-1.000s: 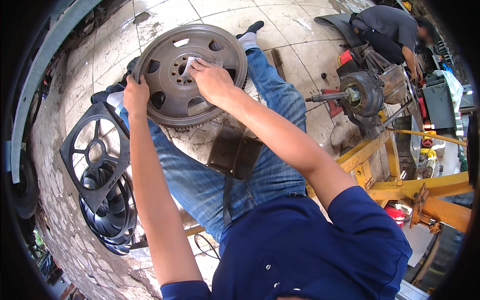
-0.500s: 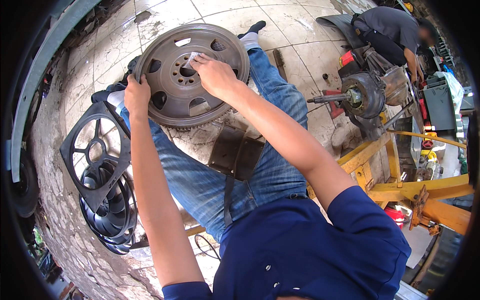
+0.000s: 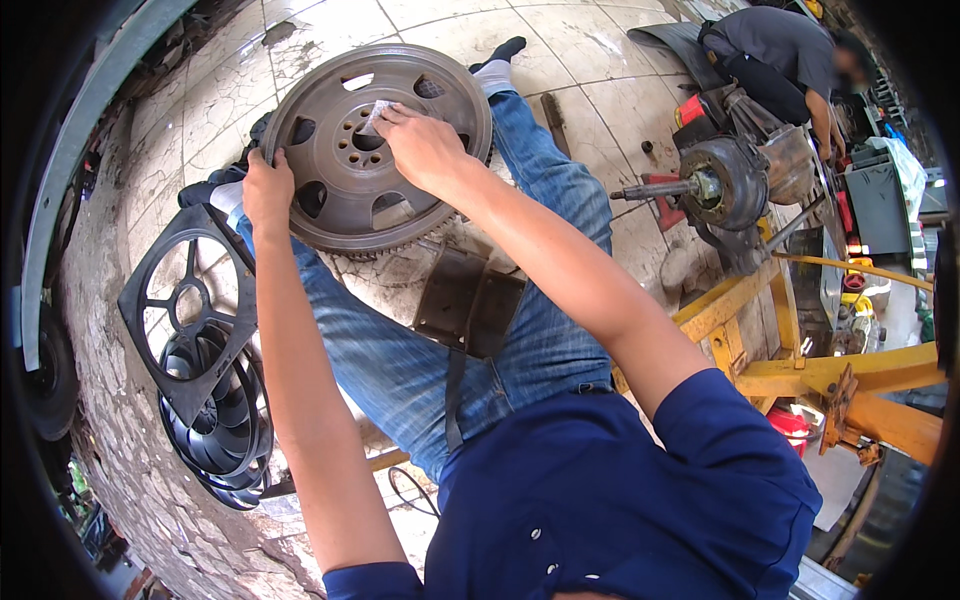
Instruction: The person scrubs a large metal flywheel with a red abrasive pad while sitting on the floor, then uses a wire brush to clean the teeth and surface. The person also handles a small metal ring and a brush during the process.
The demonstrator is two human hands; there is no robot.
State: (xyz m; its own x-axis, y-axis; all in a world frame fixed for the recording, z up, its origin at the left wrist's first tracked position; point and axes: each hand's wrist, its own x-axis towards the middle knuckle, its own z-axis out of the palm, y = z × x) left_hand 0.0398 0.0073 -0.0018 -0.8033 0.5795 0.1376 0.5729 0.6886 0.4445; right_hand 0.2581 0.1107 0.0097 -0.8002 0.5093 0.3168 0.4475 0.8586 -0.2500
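Observation:
A large round metal flywheel (image 3: 335, 168) with a toothed edge stands tilted between my legs, several cutouts around its bolt-hole ring. My left hand (image 3: 268, 190) is closed on its left rim, thumb on the near face. Pinched in the fingers of my right hand (image 3: 425, 150) is a small folded whitish sheet (image 3: 378, 114), pressed to the face by the centre hole. Whether the sheet is sandpaper or cloth, I cannot tell. Nearer me, a dark metal bracket (image 3: 442, 298) rests between my thighs.
At left, a black fan shroud (image 3: 240, 285) leans over a black fan (image 3: 205, 432). To the right are a greasy axle assembly (image 3: 722, 180) and a yellow metal frame (image 3: 790, 378). Beyond, another person (image 3: 770, 55) bends down beside a grey box (image 3: 880, 208).
The flywheel and both hands appear slightly further left, along with a small shift of the whole view. My grip on the rim and on the sheet is the same.

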